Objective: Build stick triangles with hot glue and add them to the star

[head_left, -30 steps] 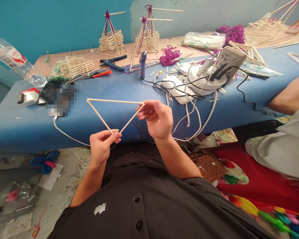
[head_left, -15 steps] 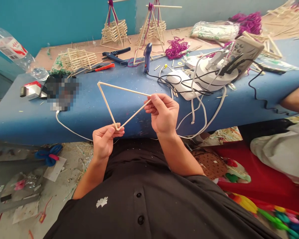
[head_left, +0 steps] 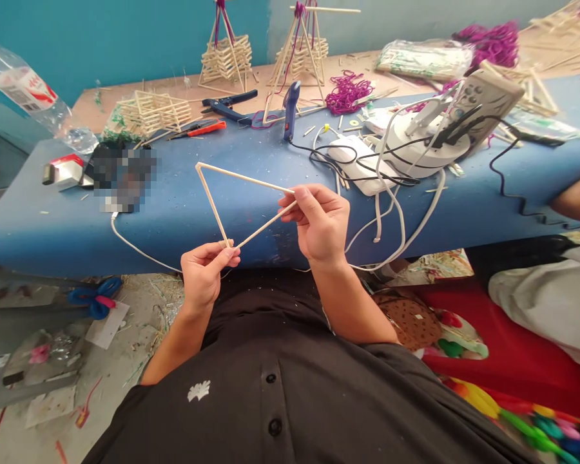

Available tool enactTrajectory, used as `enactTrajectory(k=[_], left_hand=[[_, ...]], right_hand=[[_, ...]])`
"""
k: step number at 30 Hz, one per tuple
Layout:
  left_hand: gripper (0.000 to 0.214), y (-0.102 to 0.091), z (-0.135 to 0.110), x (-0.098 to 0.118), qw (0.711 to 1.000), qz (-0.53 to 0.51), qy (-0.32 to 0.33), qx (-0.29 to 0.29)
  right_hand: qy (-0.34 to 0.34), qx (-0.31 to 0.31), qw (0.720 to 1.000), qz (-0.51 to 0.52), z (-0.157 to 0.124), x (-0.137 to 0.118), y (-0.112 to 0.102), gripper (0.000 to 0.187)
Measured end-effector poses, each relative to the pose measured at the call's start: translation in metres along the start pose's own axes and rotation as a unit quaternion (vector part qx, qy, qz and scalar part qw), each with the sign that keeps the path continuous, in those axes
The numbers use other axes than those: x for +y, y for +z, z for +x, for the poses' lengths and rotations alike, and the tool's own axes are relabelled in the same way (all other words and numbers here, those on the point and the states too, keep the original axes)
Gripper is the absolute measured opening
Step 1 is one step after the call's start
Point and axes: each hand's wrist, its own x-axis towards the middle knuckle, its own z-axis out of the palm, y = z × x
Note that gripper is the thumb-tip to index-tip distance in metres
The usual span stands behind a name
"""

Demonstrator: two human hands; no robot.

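Observation:
Between my hands is a triangle of thin wooden sticks [head_left: 245, 177], raised above the blue table's front edge. My left hand [head_left: 203, 270] pinches its lower corner, thumb on top and covering the joint. The right corner sits between the thumb and fingers of my right hand [head_left: 321, 222], so that joint is hidden too. The far left corner is free, and its two sticks meet there. A blue glue gun [head_left: 291, 111] stands upright on the table beyond my right hand, its black cord running right.
Behind are two stick structures [head_left: 226, 61] tied with purple yarn, blue cutters [head_left: 229, 106], and orange-handled pliers [head_left: 205, 127]. A white power strip [head_left: 360, 169] with tangled cables lies right. A plastic bottle [head_left: 33, 93] leans at left. Another person's arm [head_left: 577, 196] rests at the right edge.
My left thumb has slid over the triangle's lower corner, which was visible before. The view has shifted slightly, and both hands still hold the triangle.

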Motion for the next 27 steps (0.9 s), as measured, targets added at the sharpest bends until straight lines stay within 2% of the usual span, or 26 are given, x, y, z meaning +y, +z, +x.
enactTrajectory(k=[5, 10, 16, 19, 22, 27], left_hand=[[0.042, -0.0021, 0.0034, -0.0010, 1.000, -0.011, 0.005, 0.014], [0.039, -0.0027, 0.0059, -0.0003, 1.000, -0.015, 0.001, 0.026], [0.034, -0.0009, 0.0037, 0.0024, 0.999, -0.014, -0.004, 0.031], [0.033, -0.0012, 0.0042, 0.0038, 0.999, -0.014, -0.002, 0.036], [0.031, -0.0017, 0.0050, 0.0049, 0.999, -0.012, 0.001, 0.040], [0.024, -0.0015, 0.0075, 0.0062, 0.999, -0.007, 0.011, 0.047]], right_hand=[[-0.003, 0.007, 1.000, -0.023, 0.0001, 0.0035, -0.0024, 0.045], [-0.009, -0.020, 1.000, -0.002, -0.0028, 0.0001, -0.0046, 0.062], [-0.029, -0.002, 0.996, -0.079, -0.0052, -0.0032, -0.0035, 0.050], [-0.021, -0.008, 0.998, -0.064, -0.0047, -0.0017, -0.0042, 0.051], [-0.022, -0.020, 0.999, -0.041, -0.0048, 0.0010, -0.0058, 0.061], [-0.053, -0.010, 0.991, -0.123, -0.0077, 0.0052, -0.0078, 0.061]])
